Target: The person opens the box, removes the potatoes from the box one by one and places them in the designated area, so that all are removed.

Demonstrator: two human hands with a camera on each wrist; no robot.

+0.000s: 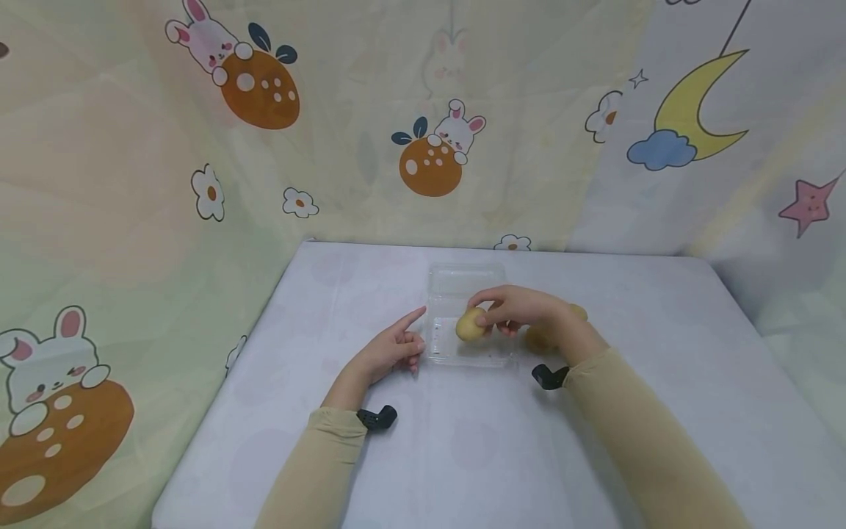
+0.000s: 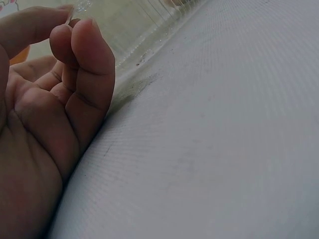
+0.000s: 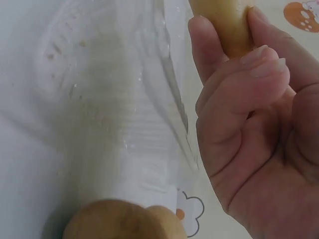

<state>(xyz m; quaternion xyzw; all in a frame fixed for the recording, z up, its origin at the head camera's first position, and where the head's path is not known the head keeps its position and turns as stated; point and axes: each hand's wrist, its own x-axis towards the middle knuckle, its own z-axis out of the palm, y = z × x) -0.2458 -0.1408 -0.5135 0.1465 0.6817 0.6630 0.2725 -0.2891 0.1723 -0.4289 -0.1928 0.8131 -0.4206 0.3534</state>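
Observation:
A clear plastic clamshell box (image 1: 441, 356) lies open on the table, its lid (image 1: 466, 270) folded back at the far side. My left hand (image 1: 391, 348) is at the box's left edge; in the left wrist view the thumb and curled fingers (image 2: 94, 55) pinch its thin rim. My right hand (image 1: 522, 307) holds a yellow-brown potato (image 1: 470, 325) over the box's near half. Thumb and fingertips grip that potato (image 3: 224, 22) in the right wrist view, while the other fingers curl in below it.
More potatoes (image 1: 540, 340) lie on the table right of the box, partly behind my right wrist. Two show at the bottom of the right wrist view, the nearer potato (image 3: 109, 221) in front. A white cloth (image 1: 463, 455) covers the table, and a printed curtain (image 1: 350, 147) hangs behind.

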